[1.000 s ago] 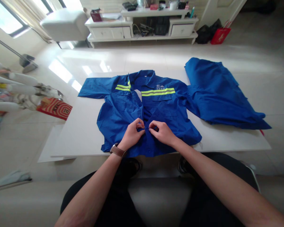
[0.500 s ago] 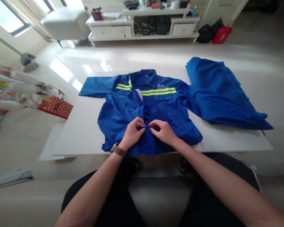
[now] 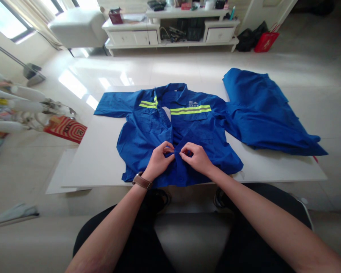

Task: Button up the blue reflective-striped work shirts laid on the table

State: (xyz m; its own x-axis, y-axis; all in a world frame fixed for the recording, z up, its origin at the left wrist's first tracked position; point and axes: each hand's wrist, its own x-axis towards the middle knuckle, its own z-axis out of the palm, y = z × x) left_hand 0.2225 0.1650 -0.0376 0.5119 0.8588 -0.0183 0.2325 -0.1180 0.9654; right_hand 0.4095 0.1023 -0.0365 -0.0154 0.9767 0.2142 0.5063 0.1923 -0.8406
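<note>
A blue work shirt (image 3: 147,132) with yellow reflective stripes lies face up on a low white table (image 3: 99,159), collar away from me. My left hand (image 3: 159,161), with a brown watch strap at the wrist, pinches the left edge of the shirt's front opening near the lower middle. My right hand (image 3: 196,157) pinches the facing edge, fingertips almost touching the left hand's. The upper part of the front opening stands open below the collar.
Blue trousers (image 3: 261,113) lie spread on the table's right side, touching the shirt's sleeve. A red printed box (image 3: 66,129) sits on the floor at left. A white TV cabinet (image 3: 170,30) and a red bag (image 3: 265,41) stand at the far wall. My dark-trousered knees are below.
Both hands stay pinched together on the shirt's front edges; they have shifted very slightly up the opening. Nothing else has moved.
</note>
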